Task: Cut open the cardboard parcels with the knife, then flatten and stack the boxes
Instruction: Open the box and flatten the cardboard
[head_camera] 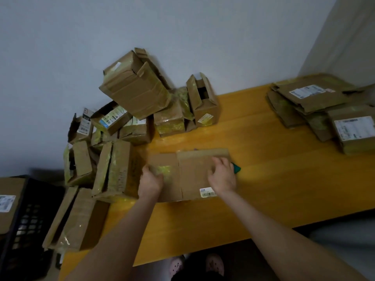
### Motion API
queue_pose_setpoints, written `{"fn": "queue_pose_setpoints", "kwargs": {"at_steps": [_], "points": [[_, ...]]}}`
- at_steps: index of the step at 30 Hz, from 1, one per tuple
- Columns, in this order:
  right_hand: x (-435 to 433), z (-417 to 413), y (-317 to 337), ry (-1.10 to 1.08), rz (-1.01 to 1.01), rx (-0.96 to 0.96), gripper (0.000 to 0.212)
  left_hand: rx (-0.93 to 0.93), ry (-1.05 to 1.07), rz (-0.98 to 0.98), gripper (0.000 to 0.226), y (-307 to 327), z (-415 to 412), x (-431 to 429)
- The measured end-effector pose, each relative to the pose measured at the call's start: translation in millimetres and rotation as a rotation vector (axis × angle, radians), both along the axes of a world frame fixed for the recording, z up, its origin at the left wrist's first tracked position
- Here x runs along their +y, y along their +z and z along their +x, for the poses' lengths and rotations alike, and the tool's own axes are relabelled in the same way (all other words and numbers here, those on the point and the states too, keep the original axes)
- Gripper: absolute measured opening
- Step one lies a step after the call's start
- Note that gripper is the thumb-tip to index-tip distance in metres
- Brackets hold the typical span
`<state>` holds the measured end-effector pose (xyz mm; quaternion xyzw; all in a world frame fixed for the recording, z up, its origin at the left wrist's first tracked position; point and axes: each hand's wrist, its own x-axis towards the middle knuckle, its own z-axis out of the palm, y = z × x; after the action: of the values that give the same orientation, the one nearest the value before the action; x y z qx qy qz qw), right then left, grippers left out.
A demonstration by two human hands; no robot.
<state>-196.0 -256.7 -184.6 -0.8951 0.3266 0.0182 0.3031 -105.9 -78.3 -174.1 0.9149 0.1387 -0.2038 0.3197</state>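
two hands flatten the opened box [188,175] on the surface [263,179], left hand [151,180] gripping its left edge to steady it, right hand [223,175] bearing down on its right part, grip unclear, flat stack [316,102] waiting far right.

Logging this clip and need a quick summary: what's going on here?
A person has the left hand and right hand on a flattened box lying on the yellow table. Blur hides how the fingers lie. A green thing, possibly the knife, pokes out beside the right hand. A pile of boxes not yet flattened sits to the left, and a stack of flat ones lies at the far right.
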Motion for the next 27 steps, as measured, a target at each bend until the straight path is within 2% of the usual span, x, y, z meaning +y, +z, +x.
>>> {"fn": "queue_pose_setpoints", "kwargs": {"at_steps": [6,8,11,13,16,20,27], "points": [[6,7,-28,0.437,-0.269,0.144,0.067,0.033,-0.065,0.269,0.078,-23,-10,10],[10,12,-36,0.547,-0.317,0.214,0.073,-0.045,-0.198,0.352,0.078,-34,-15,12],[14,19,-51,0.651,-0.399,0.251,0.076,-0.258,-0.532,0.338,0.068,-49,-12,6],[16,21,-63,0.682,-0.413,0.247,0.073,-0.268,-0.736,0.358,0.063,-58,-8,0],[21,23,-76,0.681,-0.415,0.238,0.077,-0.195,-0.867,0.435,0.057,-76,-5,-2],[23,21,-93,0.655,-0.455,0.145,0.073,-0.240,-0.869,0.523,0.064,-102,-8,2],[23,22,-101,0.633,-0.488,0.103,0.070,-0.353,-0.861,0.501,0.060,-110,-8,4]]}}
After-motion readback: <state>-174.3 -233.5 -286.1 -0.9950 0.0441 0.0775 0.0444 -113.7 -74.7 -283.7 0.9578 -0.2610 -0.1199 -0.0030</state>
